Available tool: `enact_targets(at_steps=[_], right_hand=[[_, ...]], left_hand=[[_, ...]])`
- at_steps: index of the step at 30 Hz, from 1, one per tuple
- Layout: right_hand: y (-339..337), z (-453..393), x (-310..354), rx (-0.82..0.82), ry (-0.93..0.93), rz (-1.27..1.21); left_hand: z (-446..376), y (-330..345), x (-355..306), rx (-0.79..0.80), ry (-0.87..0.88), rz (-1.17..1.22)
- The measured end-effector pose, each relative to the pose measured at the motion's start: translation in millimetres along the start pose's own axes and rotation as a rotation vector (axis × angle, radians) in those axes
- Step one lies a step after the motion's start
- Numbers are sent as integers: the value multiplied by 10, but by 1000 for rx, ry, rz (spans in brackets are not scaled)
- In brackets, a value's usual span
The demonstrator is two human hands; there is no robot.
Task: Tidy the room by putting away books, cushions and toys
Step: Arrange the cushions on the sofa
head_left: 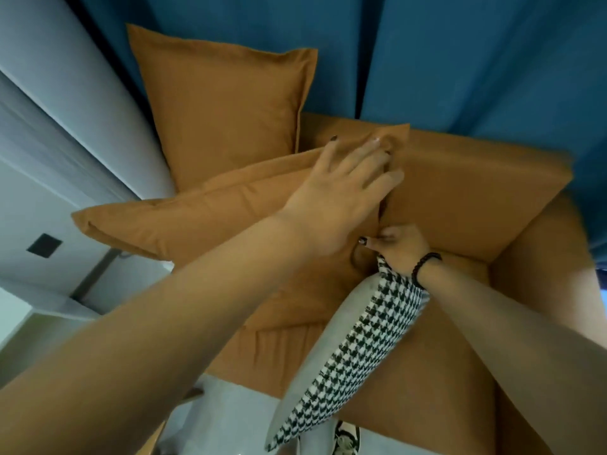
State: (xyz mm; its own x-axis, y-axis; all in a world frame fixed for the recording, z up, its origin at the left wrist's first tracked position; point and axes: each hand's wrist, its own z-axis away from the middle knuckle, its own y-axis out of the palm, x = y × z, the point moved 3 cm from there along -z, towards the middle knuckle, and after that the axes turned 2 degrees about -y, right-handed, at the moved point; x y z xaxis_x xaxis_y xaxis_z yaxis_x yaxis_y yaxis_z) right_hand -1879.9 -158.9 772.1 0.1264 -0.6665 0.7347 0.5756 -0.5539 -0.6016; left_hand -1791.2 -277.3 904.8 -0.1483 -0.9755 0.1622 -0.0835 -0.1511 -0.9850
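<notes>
At the bottom edge, a black-and-white houndstooth cushion with a plain grey back [354,349] stands tilted on edge on the orange fabric armchair seat [272,353], upper corner running up to the right hand. Below it, a patterned shoe [345,441] on pale floor [223,418].

Right hand [399,246], black bead bracelet [423,266] on the wrist, sits at the cushion's top corner. Fingers are curled, pinching there; blurred, so cannot tell whether they grip the houndstooth corner or the orange fabric beside it.

Left hand [341,195] reaches further in, fingers [371,152] straight and spread, pressing flat on an orange flanged fabric cushion [197,221] lying tilted across the seat. Fingertips reach that cushion's far corner against the orange chair back [476,188]. Not clenched, nothing grasped.

Behind, a second orange flanged cushion [216,113] stands upright, leaning on the dark blue curtain [427,54]. Orange armrest [542,280] at right. Far left, a white wall [49,110] with a dark square plate [44,245].
</notes>
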Motion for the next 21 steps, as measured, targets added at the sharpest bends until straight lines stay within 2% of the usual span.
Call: enact_targets(at_steps=[2, 4, 6, 9, 12, 16, 21], right_hand=[[93, 73, 75, 9, -33, 21], [153, 141, 78, -18, -64, 11], [194, 180, 37, -60, -97, 17], [140, 268, -17, -140, -58, -100], [82, 354, -139, -113, 24, -150], [66, 394, -344, 43, 134, -160], [-152, 533, -353, 13, 157, -60]], left_hand=[[-259, 237, -157, 255, 123, -341], [-375, 437, -198, 409, 160, -498], [-422, 524, -196, 448, 206, -518], [-436, 455, -97, 424, 297, -477], [-355, 375, 84, 301, 251, -337], [-135, 303, 210, 111, 179, -120], [16, -53, 578, -306, 36, 232]])
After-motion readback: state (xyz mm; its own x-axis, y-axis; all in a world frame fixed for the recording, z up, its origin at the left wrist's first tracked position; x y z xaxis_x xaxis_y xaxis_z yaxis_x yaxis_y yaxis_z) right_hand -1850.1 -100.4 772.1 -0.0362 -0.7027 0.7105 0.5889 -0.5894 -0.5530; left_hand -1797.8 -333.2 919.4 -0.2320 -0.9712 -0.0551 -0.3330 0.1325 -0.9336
